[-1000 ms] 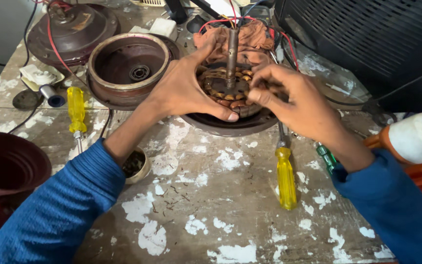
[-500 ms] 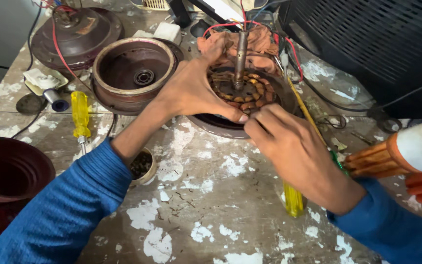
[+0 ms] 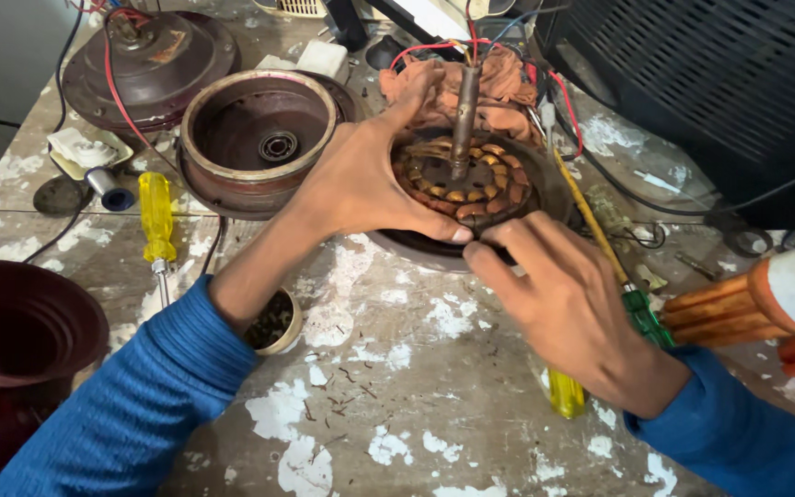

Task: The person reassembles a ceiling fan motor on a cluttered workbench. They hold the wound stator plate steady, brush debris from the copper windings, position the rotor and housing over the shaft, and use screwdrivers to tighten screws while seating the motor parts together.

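1. Paint-flecked grey workbench (image 3: 397, 433) carries everything.
2. Brown motor housing (image 3: 255, 138) sits left of the wound stator (image 3: 466, 179), copper coils ringing its upright shaft (image 3: 464, 120).
3. Left hand (image 3: 361, 179) spreads wide, cupping the stator's left rim, thumb at its near edge.
4. Right hand (image 3: 572, 308) pinches the near edge, fingers narrow.
5. Yellow screwdriver (image 3: 155, 216) lies at left.

- An open, brown round motor housing (image 3: 258, 140) sits on my paint-flecked worktop (image 3: 397, 414).
- A yellow-handled screwdriver (image 3: 155, 216) lies just left of it.
- A dark maroon bowl (image 3: 20, 331) stands at my far left.
- A black grille (image 3: 720, 83) fills the top right.
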`<state>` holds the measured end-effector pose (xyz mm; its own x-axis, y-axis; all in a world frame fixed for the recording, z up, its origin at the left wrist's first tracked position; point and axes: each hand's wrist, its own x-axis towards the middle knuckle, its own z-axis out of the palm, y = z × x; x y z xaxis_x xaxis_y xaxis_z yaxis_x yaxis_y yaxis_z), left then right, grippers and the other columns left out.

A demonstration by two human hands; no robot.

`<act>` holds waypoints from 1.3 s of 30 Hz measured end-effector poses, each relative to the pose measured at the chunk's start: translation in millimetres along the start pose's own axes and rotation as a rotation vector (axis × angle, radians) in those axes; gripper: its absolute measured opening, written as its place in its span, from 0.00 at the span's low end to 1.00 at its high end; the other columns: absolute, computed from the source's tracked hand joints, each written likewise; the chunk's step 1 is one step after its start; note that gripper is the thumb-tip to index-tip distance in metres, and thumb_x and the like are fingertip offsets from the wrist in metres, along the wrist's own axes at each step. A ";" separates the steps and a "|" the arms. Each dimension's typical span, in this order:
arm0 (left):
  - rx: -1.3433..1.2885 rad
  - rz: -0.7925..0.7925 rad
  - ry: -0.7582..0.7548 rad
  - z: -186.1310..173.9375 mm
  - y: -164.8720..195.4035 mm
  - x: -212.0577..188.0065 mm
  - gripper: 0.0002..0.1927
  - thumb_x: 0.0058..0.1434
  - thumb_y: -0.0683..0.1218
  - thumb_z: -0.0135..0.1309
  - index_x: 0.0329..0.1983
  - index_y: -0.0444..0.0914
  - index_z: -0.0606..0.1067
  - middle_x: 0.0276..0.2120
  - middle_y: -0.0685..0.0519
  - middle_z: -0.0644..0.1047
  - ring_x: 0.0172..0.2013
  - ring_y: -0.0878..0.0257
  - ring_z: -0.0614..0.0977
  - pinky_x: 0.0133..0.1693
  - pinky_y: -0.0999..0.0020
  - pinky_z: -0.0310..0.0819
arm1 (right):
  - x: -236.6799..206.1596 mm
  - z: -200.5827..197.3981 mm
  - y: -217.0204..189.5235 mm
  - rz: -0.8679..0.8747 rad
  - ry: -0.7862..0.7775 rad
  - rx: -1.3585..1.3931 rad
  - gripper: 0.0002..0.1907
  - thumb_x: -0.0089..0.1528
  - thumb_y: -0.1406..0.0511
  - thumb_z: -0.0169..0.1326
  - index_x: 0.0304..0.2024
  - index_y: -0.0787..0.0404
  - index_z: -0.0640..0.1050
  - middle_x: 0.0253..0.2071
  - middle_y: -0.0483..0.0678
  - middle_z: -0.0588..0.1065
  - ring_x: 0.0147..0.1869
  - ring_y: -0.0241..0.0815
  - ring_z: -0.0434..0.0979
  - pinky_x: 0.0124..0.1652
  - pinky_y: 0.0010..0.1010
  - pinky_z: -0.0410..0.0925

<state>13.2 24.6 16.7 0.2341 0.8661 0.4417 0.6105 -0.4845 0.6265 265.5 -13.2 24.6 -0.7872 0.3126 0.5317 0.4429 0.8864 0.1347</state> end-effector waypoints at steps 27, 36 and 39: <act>0.354 0.461 -0.043 -23.8 5.2 -25.4 0.15 0.59 0.52 0.62 0.37 0.35 0.78 0.34 0.50 0.78 0.35 0.49 0.82 0.35 0.54 0.77 | -9.6 1.9 -1.2 0.028 0.158 -0.126 0.14 0.53 0.71 0.63 0.43 0.65 0.82 0.44 0.50 0.77 0.48 0.52 0.76 0.45 0.43 0.70; 0.280 0.420 -0.051 -21.3 22.1 -6.8 0.20 0.51 0.53 0.68 0.35 0.34 0.77 0.31 0.48 0.79 0.31 0.49 0.82 0.33 0.54 0.76 | -8.1 -2.0 10.4 0.083 0.191 -0.044 0.19 0.50 0.74 0.65 0.44 0.71 0.81 0.44 0.55 0.76 0.48 0.56 0.76 0.46 0.43 0.72; 0.249 0.370 -0.063 -23.4 28.1 -3.5 0.19 0.48 0.51 0.70 0.32 0.34 0.76 0.30 0.49 0.80 0.32 0.50 0.83 0.33 0.55 0.76 | -5.1 -6.1 15.8 0.075 0.222 -0.022 0.19 0.51 0.75 0.65 0.45 0.73 0.79 0.44 0.57 0.75 0.50 0.58 0.75 0.48 0.43 0.72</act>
<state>11.8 5.1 47.8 0.5121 0.6496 0.5619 0.6385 -0.7255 0.2567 279.2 -2.9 29.1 -0.6388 0.2920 0.7118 0.5079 0.8550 0.1051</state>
